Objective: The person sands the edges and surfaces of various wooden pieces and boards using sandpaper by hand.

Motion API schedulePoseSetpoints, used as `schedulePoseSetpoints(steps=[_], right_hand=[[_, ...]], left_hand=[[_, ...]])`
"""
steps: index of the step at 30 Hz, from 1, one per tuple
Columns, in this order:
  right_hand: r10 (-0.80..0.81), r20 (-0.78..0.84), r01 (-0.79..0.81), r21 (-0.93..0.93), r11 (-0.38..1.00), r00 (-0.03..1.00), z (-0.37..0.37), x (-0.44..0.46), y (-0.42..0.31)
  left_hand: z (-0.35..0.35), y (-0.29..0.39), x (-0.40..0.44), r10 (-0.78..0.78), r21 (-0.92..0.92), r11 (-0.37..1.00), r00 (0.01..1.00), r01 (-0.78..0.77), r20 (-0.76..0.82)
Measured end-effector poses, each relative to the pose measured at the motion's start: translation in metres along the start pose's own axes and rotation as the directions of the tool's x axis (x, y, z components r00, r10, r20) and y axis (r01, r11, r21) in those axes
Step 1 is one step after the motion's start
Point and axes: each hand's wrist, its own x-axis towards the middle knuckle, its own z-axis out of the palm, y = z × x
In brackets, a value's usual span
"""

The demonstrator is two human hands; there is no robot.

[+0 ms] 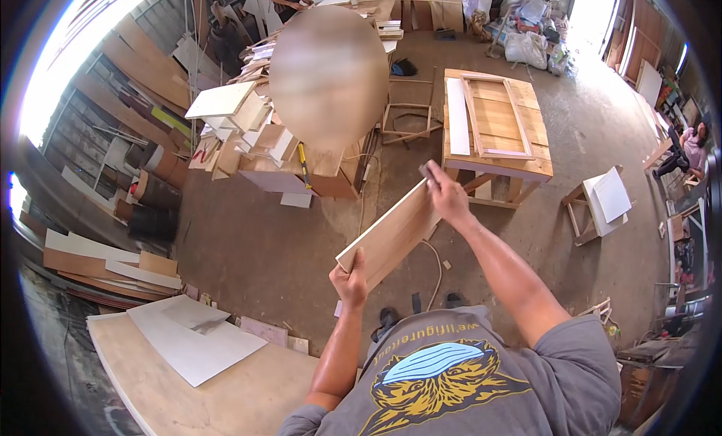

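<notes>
My left hand (350,284) is closed around the near lower end of a pale wooden board (398,236), its thumb along the edge. The board is held tilted in the air in front of my body, its far end up and to the right. My right hand (450,199) is at that far end, fingers closed on a small dark brown block (429,170) beside the board's top edge. The block's exact kind cannot be made out. The palm side of my right hand is hidden.
Ahead stands a wooden table (519,127) bearing a wooden frame (492,116). A bench piled with boards (248,112) is at the left. A stool (598,206) stands right; a large panel (248,391) lies near left. A cable (438,274) crosses the floor. People are in the background.
</notes>
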Motion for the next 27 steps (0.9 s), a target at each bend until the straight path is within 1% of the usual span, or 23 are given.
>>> schedulePoseSetpoints(steps=[3, 4, 7, 8, 11, 12, 15, 16, 19, 22, 23, 24, 27], right_hand=[[-0.005, -0.034, 0.003, -0.057, 0.998, 0.999, -0.006, 0.008, 0.005], [0.011, 0.091, -0.006, -0.051, 0.999, 0.996, -0.012, 0.003, -0.003], [0.063, 0.137, -0.040, -0.167, 0.985, 0.989, -0.028, 0.013, 0.003], [-0.069, -0.064, 0.066, -0.039, 0.997, 0.996, -0.026, 0.023, 0.025], [0.092, -0.049, -0.094, -0.029, 0.995, 0.995, -0.050, 0.028, 0.018], [-0.046, -0.065, 0.047, 0.017, 0.999, 0.997, -0.048, 0.024, 0.018], [-0.020, -0.015, 0.019, -0.055, 0.998, 1.000, -0.073, 0.017, 0.021], [0.039, -0.077, -0.040, -0.005, 0.999, 0.996, -0.078, 0.024, 0.030], [0.032, 0.009, -0.032, 0.001, 0.999, 0.999, -0.080, 0.015, 0.047], [0.082, 0.010, -0.081, -0.011, 0.997, 0.997, -0.106, 0.012, 0.056], [0.099, 0.014, -0.099, -0.018, 0.995, 0.995, -0.115, 0.012, 0.061], [0.107, -0.040, -0.109, -0.068, 0.992, 0.993, -0.115, 0.019, 0.087], [-0.041, 0.041, 0.042, -0.006, 0.999, 0.998, -0.109, 0.000, 0.101]], left_hand=[[0.012, 0.001, -0.003, -0.019, -0.014, 1.000, 1.000, 0.019, 0.000], [0.017, 0.004, -0.002, -0.017, -0.009, 1.000, 1.000, 0.017, -0.004], [0.028, 0.008, -0.007, -0.017, -0.009, 1.000, 1.000, 0.016, -0.001], [0.032, 0.007, -0.007, -0.010, -0.021, 1.000, 1.000, 0.010, 0.006], [0.046, 0.007, -0.012, 0.009, -0.051, 0.999, 1.000, -0.010, -0.006], [0.052, 0.007, -0.016, 0.014, -0.059, 0.998, 1.000, -0.014, -0.012], [0.066, 0.011, -0.025, 0.018, -0.142, 0.990, 1.000, -0.020, -0.011], [0.071, 0.010, -0.031, 0.003, -0.155, 0.988, 1.000, -0.003, 0.004], [0.089, 0.003, -0.042, 0.021, -0.086, 0.996, 1.000, -0.022, -0.016], [0.104, 0.002, -0.055, -0.018, -0.105, 0.994, 0.999, 0.015, -0.030], [0.110, 0.000, -0.063, -0.013, -0.087, 0.996, 1.000, 0.012, -0.014], [0.116, -0.002, -0.069, -0.005, -0.070, 0.998, 1.000, 0.005, -0.002], [0.130, -0.006, -0.079, 0.068, 0.023, 0.997, 0.997, -0.069, 0.039]])
